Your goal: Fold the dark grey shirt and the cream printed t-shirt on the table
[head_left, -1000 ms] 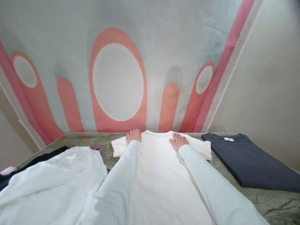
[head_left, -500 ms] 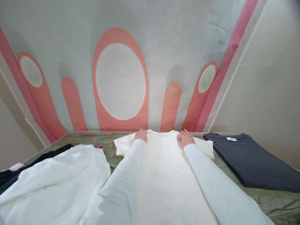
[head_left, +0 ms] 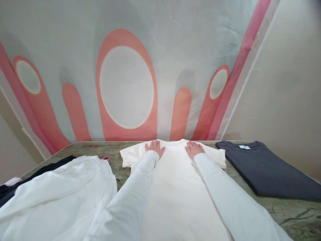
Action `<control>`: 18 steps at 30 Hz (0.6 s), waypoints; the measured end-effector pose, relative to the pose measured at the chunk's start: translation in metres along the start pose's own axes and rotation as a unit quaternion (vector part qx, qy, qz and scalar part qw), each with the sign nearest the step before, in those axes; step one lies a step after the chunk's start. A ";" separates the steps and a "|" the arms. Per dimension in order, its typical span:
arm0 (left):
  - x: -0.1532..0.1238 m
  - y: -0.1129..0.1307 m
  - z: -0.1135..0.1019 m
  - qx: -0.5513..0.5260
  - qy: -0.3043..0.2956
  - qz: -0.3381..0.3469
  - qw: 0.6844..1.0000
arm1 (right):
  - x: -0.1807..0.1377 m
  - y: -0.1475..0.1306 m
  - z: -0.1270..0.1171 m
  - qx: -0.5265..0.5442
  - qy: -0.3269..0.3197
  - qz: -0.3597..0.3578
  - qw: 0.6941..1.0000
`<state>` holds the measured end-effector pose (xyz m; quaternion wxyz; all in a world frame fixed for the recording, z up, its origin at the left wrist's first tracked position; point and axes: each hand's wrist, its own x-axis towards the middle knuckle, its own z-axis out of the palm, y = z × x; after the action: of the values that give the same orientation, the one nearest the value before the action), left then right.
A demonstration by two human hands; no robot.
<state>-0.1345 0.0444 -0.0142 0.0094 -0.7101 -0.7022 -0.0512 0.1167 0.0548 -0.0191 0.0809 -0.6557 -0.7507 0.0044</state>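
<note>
A cream short-sleeved T-shirt point(head_left: 175, 187) lies spread on the table in front of me, its neckline at the far edge and its sleeves out to both sides. My left hand point(head_left: 155, 148) rests flat on its left shoulder, fingers spread, just left of the collar. On the right shoulder lies my right hand point(head_left: 193, 149), open, with the fingers pointing up and to the left. Neither hand grips the fabric. My white sleeves cover parts of the shirt's sides.
On the right a dark grey folded T-shirt point(head_left: 265, 170) lies on the wood-grain table point(head_left: 296, 214). A white garment point(head_left: 65, 194) is heaped on the left, with black clothing point(head_left: 50, 170) behind it. Beyond the table's far edge rises a printed wall point(head_left: 165, 50).
Both hands have shifted inward towards the collar and flattened on the shirt, with the left hand's fingers now spread. The view has turned slightly right.
</note>
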 end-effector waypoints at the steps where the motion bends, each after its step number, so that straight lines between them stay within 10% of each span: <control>1: 0.000 0.001 0.000 -0.002 0.000 -0.002 1.000 | -0.003 -0.004 -0.001 -0.003 -0.004 0.005 1.000; 10: 0.000 0.004 0.001 -0.002 0.005 -0.009 1.000 | -0.064 -0.068 -0.009 0.045 -0.080 -0.181 0.979; 18: 0.004 -0.006 -0.001 0.009 -0.005 -0.015 1.000 | -0.065 0.029 -0.022 -0.019 -0.102 -0.070 0.992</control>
<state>-0.1405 0.0484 -0.0135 0.0118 -0.6994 -0.7135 -0.0415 0.1562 -0.0076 -0.0086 -0.0085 -0.5990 -0.7991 0.0509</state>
